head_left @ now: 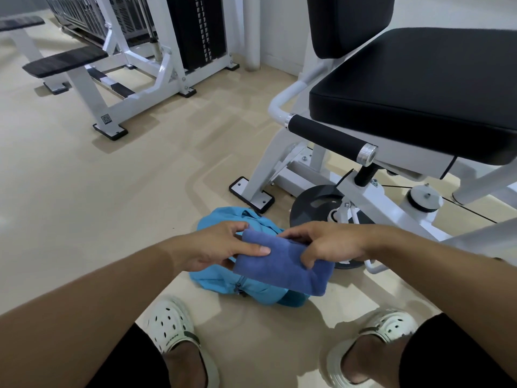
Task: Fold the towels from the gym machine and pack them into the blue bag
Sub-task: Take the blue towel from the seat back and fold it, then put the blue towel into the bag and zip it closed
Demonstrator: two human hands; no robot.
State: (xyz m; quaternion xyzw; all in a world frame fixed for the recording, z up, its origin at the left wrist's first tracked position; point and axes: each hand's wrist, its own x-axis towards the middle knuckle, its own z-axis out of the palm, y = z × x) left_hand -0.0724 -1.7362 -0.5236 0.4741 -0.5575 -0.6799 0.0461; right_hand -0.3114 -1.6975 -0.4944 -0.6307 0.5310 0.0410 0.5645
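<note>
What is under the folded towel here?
The blue bag lies on the floor under the towel, which both hands, left and right, hold. The towel covers the bag's middle, so its contents are unseen.

1. One view only, from the person's head, angled forward and steeply down over both forearms.
2. It sits close to the action: the left hand and right hand land mid-frame, the white clogs right at the bottom edge.
3. Wide-angle lens: the gym machine's black seat looms large at upper right, while a bench sits farther off at upper left.
4. The beige floor fills most of the frame's left half.
</note>
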